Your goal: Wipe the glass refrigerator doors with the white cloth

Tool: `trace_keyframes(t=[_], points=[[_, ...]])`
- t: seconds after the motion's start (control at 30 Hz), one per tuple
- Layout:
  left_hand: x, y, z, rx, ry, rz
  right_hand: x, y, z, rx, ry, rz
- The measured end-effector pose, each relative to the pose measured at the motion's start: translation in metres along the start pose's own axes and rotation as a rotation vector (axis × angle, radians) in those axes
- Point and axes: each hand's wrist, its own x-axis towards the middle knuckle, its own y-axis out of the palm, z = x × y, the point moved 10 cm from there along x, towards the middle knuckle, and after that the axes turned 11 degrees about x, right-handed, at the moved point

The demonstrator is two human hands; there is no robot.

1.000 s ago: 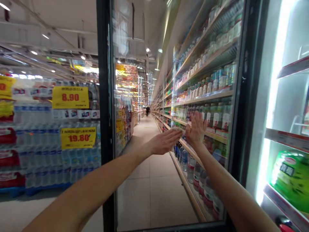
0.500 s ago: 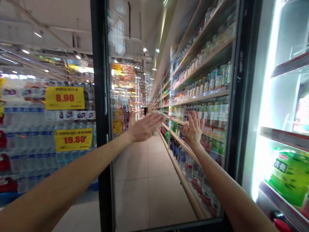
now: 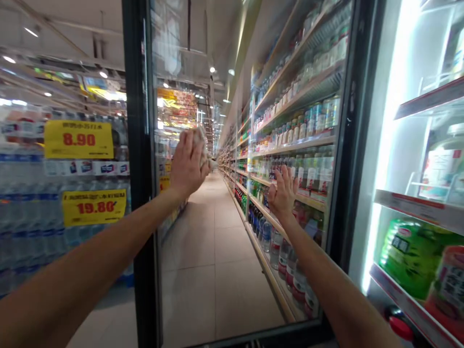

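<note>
My left hand (image 3: 189,166) is closed on a pale, patterned cloth (image 3: 201,139), holding it at the glass door (image 3: 232,295) toward its left side. The cloth shows past the fingertips; the rest is hidden under the hand. Farther right and slightly lower, my right hand (image 3: 283,193) is open at the same glass, fingers up and apart, with nothing in it. The door has a dark frame (image 3: 136,159) and stands swung open. Through or on its pane show an aisle floor and shelves of bottles.
On the right is a lit cooler with shelves (image 3: 416,205) bearing green packs (image 3: 409,256) and bottles. Stacked bottled water (image 3: 32,212) stands left of the door, with yellow price signs (image 3: 79,139). The door's bottom edge (image 3: 261,333) crosses low in view.
My left hand has moved left and up across the glass with the cloth and turned more upright. My right hand stays nearly in place at the pane. The view has shifted slightly right.
</note>
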Motion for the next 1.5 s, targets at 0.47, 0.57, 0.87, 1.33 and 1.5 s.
trace_keyframes(t=[0.47,0.57,0.87,1.33,1.5], points=[[-0.013,-0.013,0.010,0.092,0.054,-0.042,0.000,0.000,0.000,-0.007,-0.004,-0.006],[-0.043,0.000,-0.051,-0.003,0.504,0.071,0.000,0.001,0.000,-0.007,-0.004,0.000],[-0.009,-0.021,0.021,0.093,-0.048,-0.073,-0.001,0.001,-0.002,0.006,0.003,0.004],[-0.011,-0.004,-0.027,0.059,0.037,-0.024,-0.002,0.002,-0.003,0.010,0.002,-0.006],[-0.050,0.015,-0.127,-0.063,0.680,0.144,-0.001,-0.001,-0.001,-0.002,-0.010,-0.017]])
